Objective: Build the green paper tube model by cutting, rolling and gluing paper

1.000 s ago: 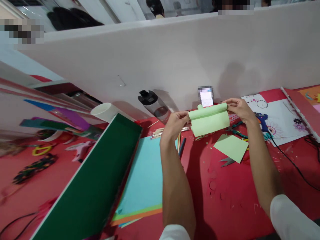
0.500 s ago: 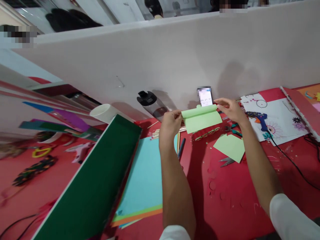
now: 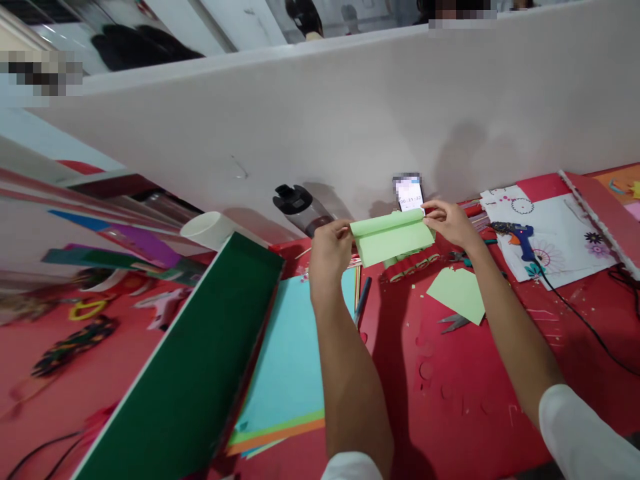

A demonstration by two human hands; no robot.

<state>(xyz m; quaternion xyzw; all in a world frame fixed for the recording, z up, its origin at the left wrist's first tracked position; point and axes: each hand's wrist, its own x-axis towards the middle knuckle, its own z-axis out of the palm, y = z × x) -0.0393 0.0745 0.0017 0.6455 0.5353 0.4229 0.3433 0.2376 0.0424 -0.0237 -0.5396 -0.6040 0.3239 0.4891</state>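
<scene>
Smooth pale-green paper (image 3: 393, 241) (rolled along its far edge, flat below) hung above the red table (image 3: 465, 407); fingers nearly together, the left hand (image 3: 332, 252) pinched one end, the right hand (image 3: 453, 225) the other.

Pale partition (image 3: 350, 120); red tabletop (image 3: 450, 427)
</scene>
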